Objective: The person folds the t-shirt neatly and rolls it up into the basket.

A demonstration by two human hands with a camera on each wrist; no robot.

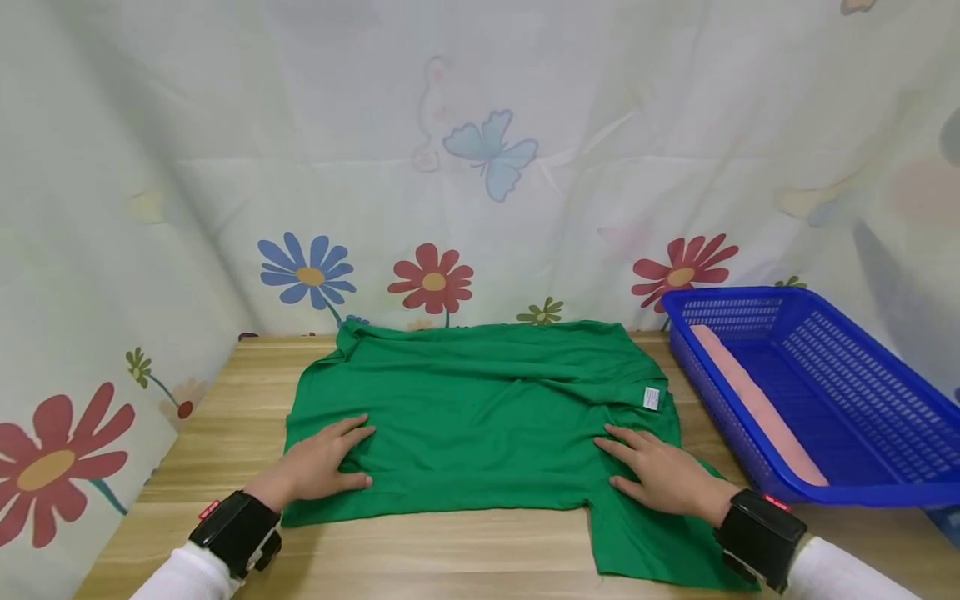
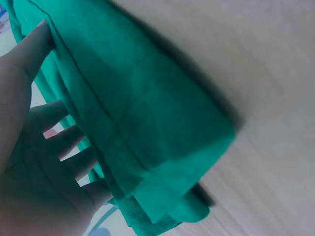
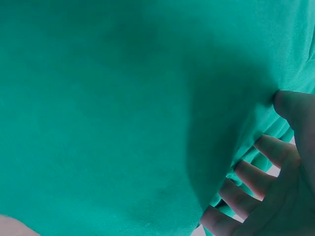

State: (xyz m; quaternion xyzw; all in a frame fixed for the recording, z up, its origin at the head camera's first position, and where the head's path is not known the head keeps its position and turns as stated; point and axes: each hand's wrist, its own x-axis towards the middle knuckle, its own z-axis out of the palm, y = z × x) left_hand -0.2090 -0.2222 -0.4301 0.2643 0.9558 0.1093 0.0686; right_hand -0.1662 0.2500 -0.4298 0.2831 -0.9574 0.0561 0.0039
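Green shirt (image 1: 487, 408): lies folded crosswise in the middle of the wooden table (image 1: 450, 550), its far edge near the flowered curtain (image 1: 480, 167), one sleeve (image 1: 645, 542) spilling toward the near right corner.
Left hand (image 1: 322, 465): rests flat on the shirt's left part, fingers straight and spread, thumb along the near hem; it pinches nothing.
Right hand (image 1: 660, 475): lies flat on the shirt's right part, fingers spread and pointing inward, holding nothing, just pressing the cloth.
Label (image 1: 651, 398): a small white tag shows just beyond the right hand, on the upper layer.
Left edge (image 2: 162, 162): in the left wrist view the layers are stacked but not flush, a lower ribbed hem poking out below the upper one.
Basket (image 1: 862, 492): the blue basket stands to the right, near the shirt, with a pink folded cloth (image 1: 757, 408) along its left wall.
Risk, layers: since flat hands only press, any sideways slide would likely drag the top layer over the lower one and widen the mismatch at the left edge.
Risk, wrinkles: creases run across the middle between the hands; pushing both hands inward would probably bunch them into a ridge rather than smooth them.
Risk, sleeve: the loose sleeve lies close to the table's near edge, and a pull toward the person could let it hang off and tug the fold askew.
Risk, basket: a wide sweep of the right arm could knock the basket's rim.
Unclear: the right wrist view is mostly green cloth, so whether those fingertips catch a fold underneath cannot be told.
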